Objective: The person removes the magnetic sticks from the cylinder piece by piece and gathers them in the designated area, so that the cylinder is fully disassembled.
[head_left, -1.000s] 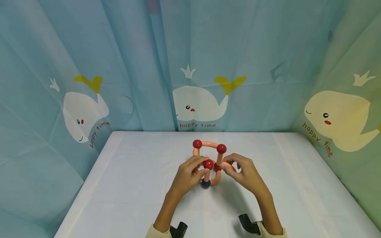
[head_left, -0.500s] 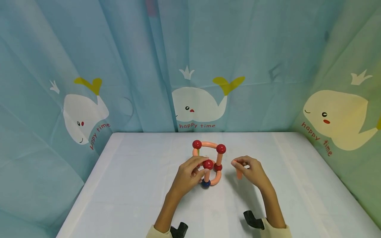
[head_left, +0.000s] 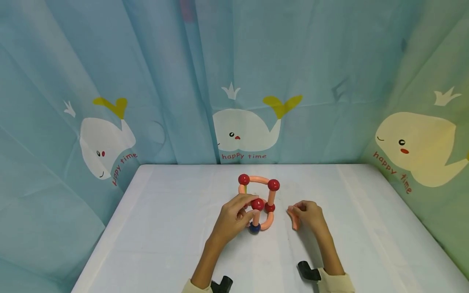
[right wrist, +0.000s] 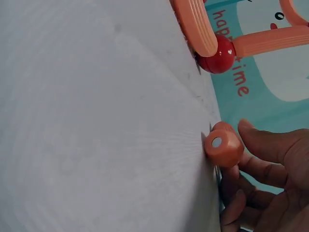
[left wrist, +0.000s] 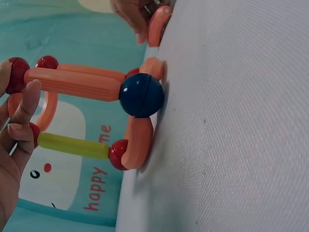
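A frame of magnetic balls and rods stands on the table, with red balls, orange rods, a yellow-green rod (left wrist: 73,146) and a blue ball (head_left: 255,228) at its near foot. My left hand (head_left: 231,216) pinches the red ball (head_left: 257,204) atop the near upright rod (left wrist: 72,83). Right of the frame, a loose curved orange rod (head_left: 294,219) lies on the table. My right hand (head_left: 309,213) is at its far end; in the right wrist view the thumb (right wrist: 265,142) stands apart from the rod while other fingers are close beside it.
The white-covered table (head_left: 165,228) ends at a blue curtain (head_left: 329,122) printed with whales, which also rises along both sides. Black wrist mounts (head_left: 308,272) stick out at both sleeves.
My right hand has drawn the curved orange rod away from the frame to the right and lowered it to the table; its thumb is now off it. My left hand keeps its pinch.
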{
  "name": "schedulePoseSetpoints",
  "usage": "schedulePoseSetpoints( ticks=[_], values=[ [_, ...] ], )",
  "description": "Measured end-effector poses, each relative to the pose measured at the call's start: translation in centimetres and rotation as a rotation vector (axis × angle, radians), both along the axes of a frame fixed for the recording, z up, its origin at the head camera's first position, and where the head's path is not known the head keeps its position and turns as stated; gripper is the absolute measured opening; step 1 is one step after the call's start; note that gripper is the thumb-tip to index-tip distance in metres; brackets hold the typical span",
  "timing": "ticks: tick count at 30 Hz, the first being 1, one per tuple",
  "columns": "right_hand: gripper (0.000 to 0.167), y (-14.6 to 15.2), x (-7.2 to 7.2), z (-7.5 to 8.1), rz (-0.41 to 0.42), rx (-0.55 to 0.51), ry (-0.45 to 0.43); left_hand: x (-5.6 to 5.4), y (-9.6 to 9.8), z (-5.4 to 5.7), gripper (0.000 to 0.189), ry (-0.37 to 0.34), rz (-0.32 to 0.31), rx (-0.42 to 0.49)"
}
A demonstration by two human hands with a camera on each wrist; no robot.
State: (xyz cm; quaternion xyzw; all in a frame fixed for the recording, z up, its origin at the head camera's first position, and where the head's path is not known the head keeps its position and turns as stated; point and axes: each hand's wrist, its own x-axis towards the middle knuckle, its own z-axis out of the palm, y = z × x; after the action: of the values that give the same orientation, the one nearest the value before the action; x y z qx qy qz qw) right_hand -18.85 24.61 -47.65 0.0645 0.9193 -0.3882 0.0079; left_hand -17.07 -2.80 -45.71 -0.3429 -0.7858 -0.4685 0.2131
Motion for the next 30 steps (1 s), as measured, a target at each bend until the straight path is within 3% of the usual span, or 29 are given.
schedulePoseSetpoints(
  ticks=[12, 20, 30],
  values=[
    [0.021, 0.3, 1.2, 2.0, 0.058, 0.139, -0.128, 0.0, 0.0, 0.0, 0.035, -0.013, 0.008, -0.006],
    [0.023, 0.0, 0.7, 1.1, -0.042, 0.117, -0.08, 0.1, 0.0, -0.1, 0.034, -0.023, 0.015, -0.001],
    [0.03, -0.1, 0.1, 0.4, -0.093, 0.096, -0.035, 0.2, 0.1, 0.1, 0.034, -0.022, 0.011, 0.001]
  ],
)
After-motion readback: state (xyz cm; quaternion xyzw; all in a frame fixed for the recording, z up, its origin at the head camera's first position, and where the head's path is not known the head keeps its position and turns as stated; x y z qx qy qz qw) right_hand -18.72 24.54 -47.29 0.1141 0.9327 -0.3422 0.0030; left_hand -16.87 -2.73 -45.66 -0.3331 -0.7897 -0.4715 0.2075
